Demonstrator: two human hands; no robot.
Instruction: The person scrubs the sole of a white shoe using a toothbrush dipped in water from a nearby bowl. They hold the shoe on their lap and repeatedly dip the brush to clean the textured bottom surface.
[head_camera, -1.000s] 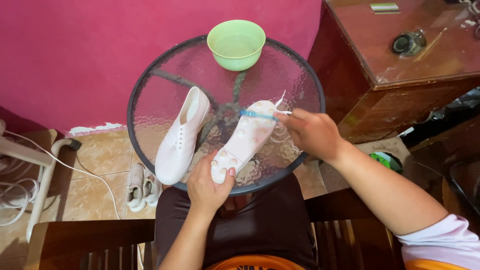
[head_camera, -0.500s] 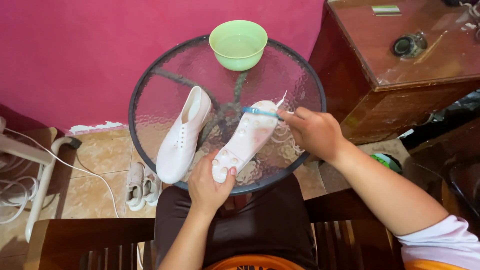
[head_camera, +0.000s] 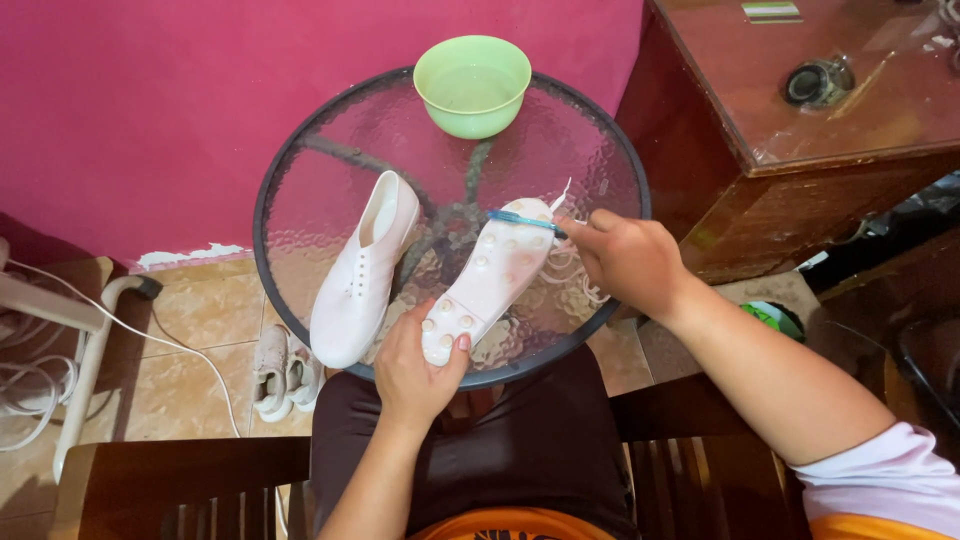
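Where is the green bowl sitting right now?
In the head view, the green bowl stands at the far edge of the round glass table, near the pink wall, beyond both white shoes and apart from both hands.
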